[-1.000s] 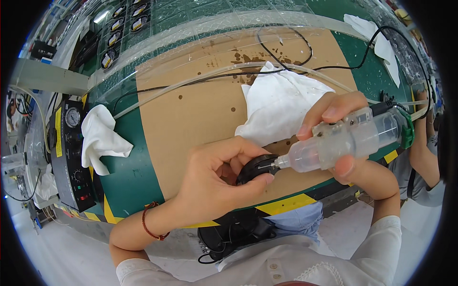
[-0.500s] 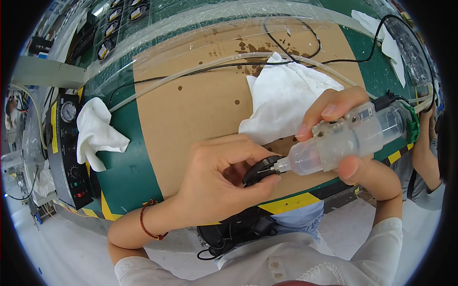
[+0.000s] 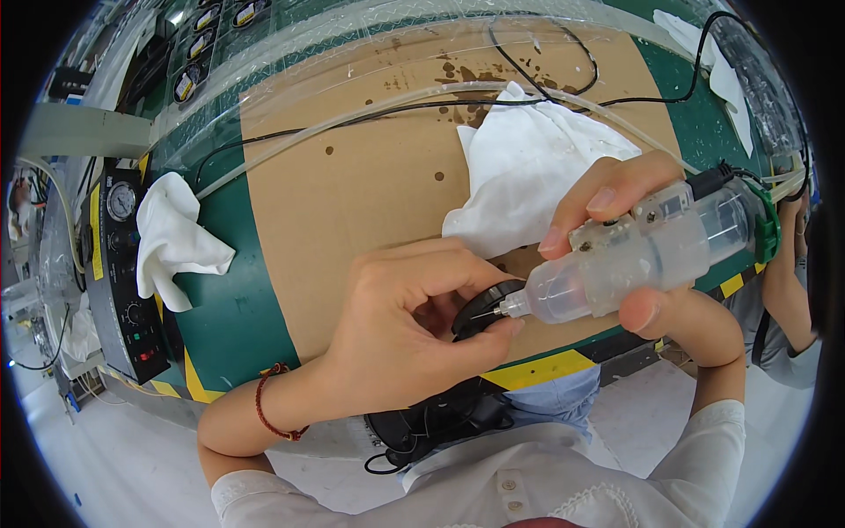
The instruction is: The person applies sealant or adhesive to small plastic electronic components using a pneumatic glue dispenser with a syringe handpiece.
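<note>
My left hand pinches a small round black part by its edge, between thumb and fingers, tilted toward the right. In my right hand lies a translucent dispensing syringe, gripped round its barrel, with a green cap at its rear end. Its thin metal needle points left and lies over the face of the black part. Whether the tip touches the part is too fine to make out. Under and beyond the syringe spreads a crumpled white cloth.
Brown cardboard, stained at the far side, covers the green bench. A black control box with a gauge and a second white cloth are at left. A clear hose and black cable cross behind. Round black parts sit far left.
The black part has turned slightly in my left hand, its face showing a bit more. Syringe and hands keep nearly the same pose, while the whole view has shifted a little.
</note>
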`<state>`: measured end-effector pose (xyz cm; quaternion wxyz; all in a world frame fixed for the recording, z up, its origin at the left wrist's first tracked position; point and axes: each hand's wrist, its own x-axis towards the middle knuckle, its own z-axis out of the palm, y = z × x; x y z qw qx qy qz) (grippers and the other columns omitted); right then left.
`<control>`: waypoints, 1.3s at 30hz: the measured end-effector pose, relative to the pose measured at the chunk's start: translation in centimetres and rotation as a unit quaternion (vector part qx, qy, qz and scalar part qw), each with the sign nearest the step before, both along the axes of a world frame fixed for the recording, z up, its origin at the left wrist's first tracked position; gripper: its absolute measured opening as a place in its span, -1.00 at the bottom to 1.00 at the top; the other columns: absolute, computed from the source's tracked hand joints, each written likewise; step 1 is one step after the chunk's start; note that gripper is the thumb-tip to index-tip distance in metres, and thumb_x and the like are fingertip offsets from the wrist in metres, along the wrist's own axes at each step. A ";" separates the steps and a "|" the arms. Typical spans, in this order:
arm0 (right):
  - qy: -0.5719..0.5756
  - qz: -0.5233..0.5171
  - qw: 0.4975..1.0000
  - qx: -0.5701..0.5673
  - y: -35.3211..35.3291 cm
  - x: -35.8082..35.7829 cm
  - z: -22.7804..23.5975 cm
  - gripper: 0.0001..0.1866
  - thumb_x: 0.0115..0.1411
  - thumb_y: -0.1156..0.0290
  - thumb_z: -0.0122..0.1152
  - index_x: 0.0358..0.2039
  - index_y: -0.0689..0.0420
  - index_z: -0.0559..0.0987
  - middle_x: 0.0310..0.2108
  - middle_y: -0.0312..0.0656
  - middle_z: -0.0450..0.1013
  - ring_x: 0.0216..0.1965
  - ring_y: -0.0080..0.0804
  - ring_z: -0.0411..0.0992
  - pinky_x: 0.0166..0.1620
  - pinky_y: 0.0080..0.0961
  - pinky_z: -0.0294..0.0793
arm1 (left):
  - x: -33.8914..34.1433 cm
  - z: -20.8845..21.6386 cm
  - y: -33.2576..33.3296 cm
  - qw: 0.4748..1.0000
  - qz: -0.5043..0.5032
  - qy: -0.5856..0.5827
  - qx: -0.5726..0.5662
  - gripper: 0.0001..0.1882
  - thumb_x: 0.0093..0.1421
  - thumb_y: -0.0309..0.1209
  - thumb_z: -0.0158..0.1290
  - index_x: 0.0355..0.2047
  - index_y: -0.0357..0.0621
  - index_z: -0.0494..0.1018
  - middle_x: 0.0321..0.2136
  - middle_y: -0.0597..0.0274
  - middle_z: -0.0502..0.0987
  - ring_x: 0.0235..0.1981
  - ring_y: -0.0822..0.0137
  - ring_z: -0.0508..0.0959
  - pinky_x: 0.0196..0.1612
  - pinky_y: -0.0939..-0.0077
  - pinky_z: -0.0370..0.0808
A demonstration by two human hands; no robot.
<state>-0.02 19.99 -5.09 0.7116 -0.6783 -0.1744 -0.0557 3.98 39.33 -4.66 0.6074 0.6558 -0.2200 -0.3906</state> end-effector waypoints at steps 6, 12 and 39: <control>-0.018 -0.009 1.000 -0.019 -0.4 0.1 0.0 -0.37 -0.23 -0.08 0.24 -0.29 0.04 0.20 -0.46 -0.10 0.33 -0.50 -0.48 0.35 -0.42 -0.66 0.35 | 0.0 -0.1 0.1 1.000 0.003 -0.019 -0.011 -0.78 -0.18 -0.72 0.08 -0.43 -0.42 0.41 -0.54 0.29 0.37 -0.49 0.60 0.37 -0.47 0.76 0.27; 0.022 -0.042 0.999 0.000 -0.2 -0.1 0.2 -0.37 -0.22 -0.10 0.21 -0.30 0.05 0.20 -0.47 -0.10 0.32 -0.50 -0.50 0.34 -0.40 -0.66 0.34 | -0.1 -0.1 0.1 1.000 0.007 -0.016 -0.013 -0.79 -0.19 -0.71 0.09 -0.45 -0.41 0.42 -0.56 0.31 0.35 -0.55 0.62 0.34 -0.53 0.77 0.23; 0.087 -0.097 0.990 0.061 0.4 -0.3 0.5 -0.38 -0.20 -0.11 0.17 -0.32 0.08 0.20 -0.50 -0.09 0.31 -0.54 -0.52 0.31 -0.46 -0.69 0.32 | 0.0 0.3 0.0 0.999 -0.002 -0.032 -0.025 -0.76 -0.21 -0.67 0.13 -0.44 -0.37 0.42 -0.59 0.36 0.35 -0.65 0.67 0.27 -0.61 0.82 0.14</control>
